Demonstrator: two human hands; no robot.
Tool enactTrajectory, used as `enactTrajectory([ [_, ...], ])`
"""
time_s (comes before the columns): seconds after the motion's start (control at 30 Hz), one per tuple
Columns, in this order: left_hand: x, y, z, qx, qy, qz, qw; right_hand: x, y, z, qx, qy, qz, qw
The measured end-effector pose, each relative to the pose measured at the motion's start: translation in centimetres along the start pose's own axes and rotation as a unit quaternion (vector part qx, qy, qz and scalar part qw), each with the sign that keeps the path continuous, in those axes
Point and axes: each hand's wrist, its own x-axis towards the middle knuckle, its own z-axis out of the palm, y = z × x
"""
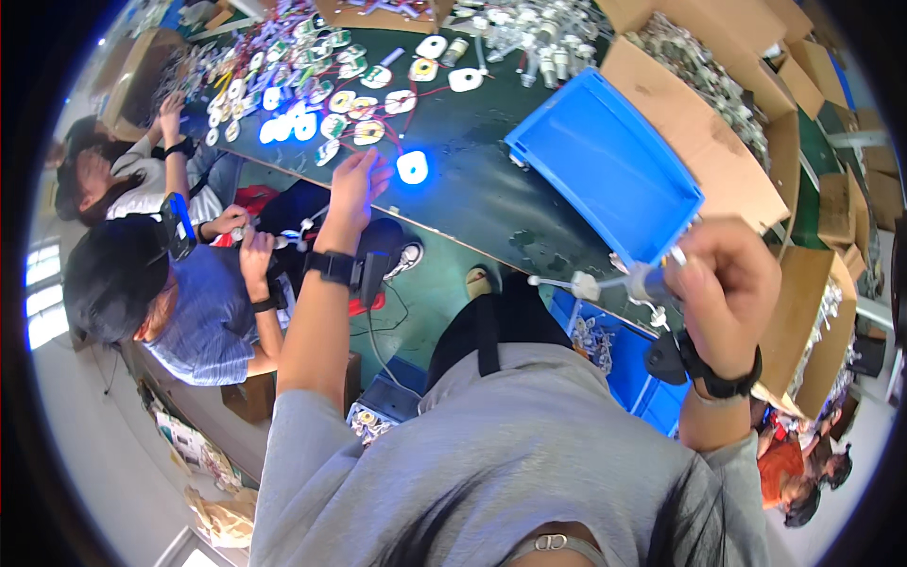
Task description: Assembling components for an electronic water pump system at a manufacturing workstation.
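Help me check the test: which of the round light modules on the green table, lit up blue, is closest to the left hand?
The lone glowing blue module just right of the left hand; the other lit modules cluster farther up the green table.

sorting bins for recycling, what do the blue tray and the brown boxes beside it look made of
Blue tray: likely moulded plastic, with a smooth, even colour and a crisp raised rim. Brown boxes: corrugated cardboard by the look, matte tan with folded-open flaps.

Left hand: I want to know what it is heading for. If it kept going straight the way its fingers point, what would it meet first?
Probably the glowing blue round light module on the dark green table, just beyond the left hand; depth is unclear.
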Motion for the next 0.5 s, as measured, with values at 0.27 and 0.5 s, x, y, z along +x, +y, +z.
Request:
enactTrajectory([
  [0.27,-16.5,4.7,10.8,0.102,-0.471,0.134,0.866,1.4,0.1,2.5,0.381,0.009,0.051,0.923],
  [0.5,-18.4,1.9,10.8,0.071,-0.434,0.089,0.894,2.4,2.9,4.1,0.451,0.092,0.048,0.886],
])
